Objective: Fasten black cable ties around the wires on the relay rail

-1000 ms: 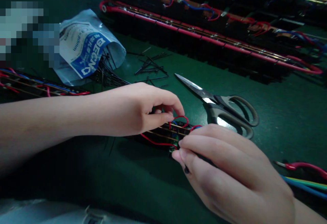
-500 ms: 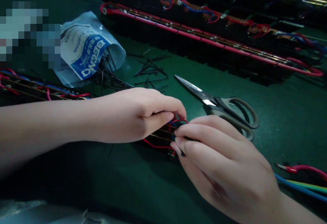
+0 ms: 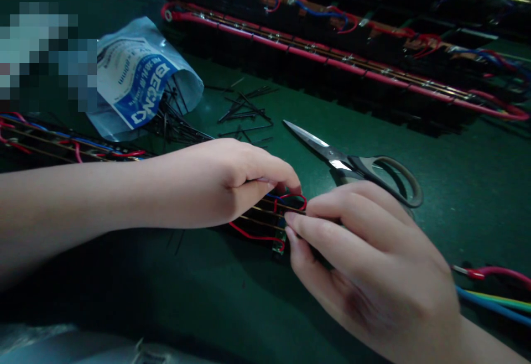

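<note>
A long black wired strip with brass-coloured rods runs beneath my hands. A thin red wire lies along its near side and another loops up between my hands. My left hand is closed over the strip, thumb against the curled fingers, fingertips behind its far edge. Thumb and index finger of my right hand pinch together at the strip; what is between them is hidden. A small green circuit board shows just left of the right fingertips. Scissors lie behind the right hand, which covers part of their handles.
A clear plastic bag spills black cable ties at the left. Loose ties lie beside it. More wired strips with red cables stretch across the back. Red, blue and yellow-green cables lie at the right.
The right hand has shifted slightly right, and its fingertips have drawn away from the circuit board, uncovering it. The red wire loop shows more. The left hand has barely moved.
</note>
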`<state>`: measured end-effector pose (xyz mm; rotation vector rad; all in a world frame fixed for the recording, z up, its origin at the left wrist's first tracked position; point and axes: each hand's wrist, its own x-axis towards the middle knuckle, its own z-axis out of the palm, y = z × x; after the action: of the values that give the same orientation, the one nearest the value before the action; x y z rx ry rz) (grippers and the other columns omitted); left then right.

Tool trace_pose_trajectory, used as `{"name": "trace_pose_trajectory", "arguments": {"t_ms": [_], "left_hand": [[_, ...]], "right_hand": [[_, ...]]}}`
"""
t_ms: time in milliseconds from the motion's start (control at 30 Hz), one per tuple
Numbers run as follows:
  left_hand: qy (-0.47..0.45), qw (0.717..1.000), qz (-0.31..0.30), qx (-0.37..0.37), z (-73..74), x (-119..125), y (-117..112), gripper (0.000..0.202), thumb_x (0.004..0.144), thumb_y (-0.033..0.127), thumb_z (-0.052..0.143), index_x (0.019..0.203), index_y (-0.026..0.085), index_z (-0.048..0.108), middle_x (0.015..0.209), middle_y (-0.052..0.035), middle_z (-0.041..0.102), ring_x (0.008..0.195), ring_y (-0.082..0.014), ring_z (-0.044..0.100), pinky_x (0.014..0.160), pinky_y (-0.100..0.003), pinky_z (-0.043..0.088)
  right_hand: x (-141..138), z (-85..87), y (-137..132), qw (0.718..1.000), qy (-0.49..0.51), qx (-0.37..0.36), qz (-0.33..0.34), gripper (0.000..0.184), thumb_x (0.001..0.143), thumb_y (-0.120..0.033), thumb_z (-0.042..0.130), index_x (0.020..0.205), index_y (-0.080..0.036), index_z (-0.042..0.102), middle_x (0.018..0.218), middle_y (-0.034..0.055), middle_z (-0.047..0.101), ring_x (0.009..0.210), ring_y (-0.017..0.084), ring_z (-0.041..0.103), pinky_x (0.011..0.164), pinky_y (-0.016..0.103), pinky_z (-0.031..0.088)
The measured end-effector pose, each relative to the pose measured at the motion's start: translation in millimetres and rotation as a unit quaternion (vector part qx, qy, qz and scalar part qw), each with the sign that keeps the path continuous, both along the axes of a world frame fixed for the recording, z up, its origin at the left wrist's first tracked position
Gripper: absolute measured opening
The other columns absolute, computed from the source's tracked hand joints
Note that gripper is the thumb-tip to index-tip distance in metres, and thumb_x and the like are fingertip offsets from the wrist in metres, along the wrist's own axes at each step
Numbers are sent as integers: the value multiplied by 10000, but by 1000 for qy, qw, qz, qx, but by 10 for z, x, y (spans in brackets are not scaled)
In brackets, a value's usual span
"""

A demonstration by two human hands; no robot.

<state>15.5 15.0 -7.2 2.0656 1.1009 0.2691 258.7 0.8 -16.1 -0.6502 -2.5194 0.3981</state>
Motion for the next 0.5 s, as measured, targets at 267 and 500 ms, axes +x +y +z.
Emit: {"name": "trace_pose_trajectory", "arguments": {"t_ms": [267,500], "left_hand": [[55,998,1,2,52,61,-41,433,1071,174,417,1354,271,729,1153,-20,810,1037,-180,737,875,-285,497],[37,999,26,-2,4,27,-26,296,1074,224,470,1166,236,751,1103,0,785,1020,-155,696,876,-271,482]], "right_hand": [[9,-12,21,1000,-16,-8,0,204,1018,-97,648,824,-159,662,771,35,656,744,132,554,687,298,483],[18,-23,27,999,-25,-26,-5,171,1034,-89,617,909,-139,723,799,39,671,778,143,572,711,300,488]]}}
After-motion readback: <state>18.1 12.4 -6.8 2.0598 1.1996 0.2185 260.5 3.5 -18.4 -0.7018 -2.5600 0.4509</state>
